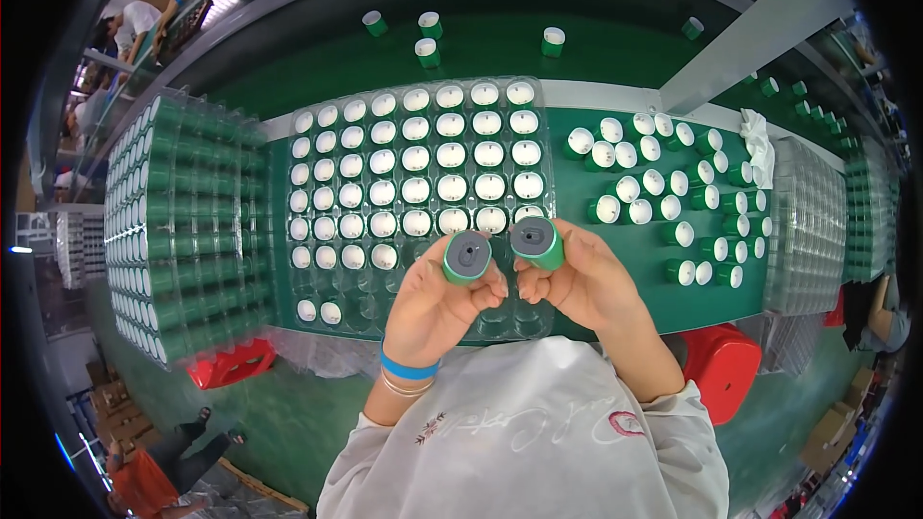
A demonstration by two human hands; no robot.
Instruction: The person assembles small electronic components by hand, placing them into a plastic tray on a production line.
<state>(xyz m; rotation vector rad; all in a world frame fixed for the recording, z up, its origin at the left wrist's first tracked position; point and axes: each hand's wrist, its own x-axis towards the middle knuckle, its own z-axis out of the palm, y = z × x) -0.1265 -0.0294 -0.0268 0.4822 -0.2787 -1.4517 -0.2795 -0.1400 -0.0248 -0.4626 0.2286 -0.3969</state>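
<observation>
Both of my hands are raised over the near part of a clear plastic tray (521,327). In my left hand (420,303) is a small green oval container (469,258), its dark grey end with a small hole turned up toward me. Close beside it, my right hand (598,281) grips a second green oval container (536,238), grey end up too. The two containers are slightly apart. Behind them the tray holds rows of the same green containers, white ends up. Two of these (318,311) sit at the tray's near left, and several near pockets are bare.
Loose green containers (653,182) stand on the green table (567,298) right of the tray. Tall stacked trays rise at the left (183,231) and right (808,231). A white cloth (758,149) lies near the right stack. Several containers (427,53) stand beyond the table on a green surface.
</observation>
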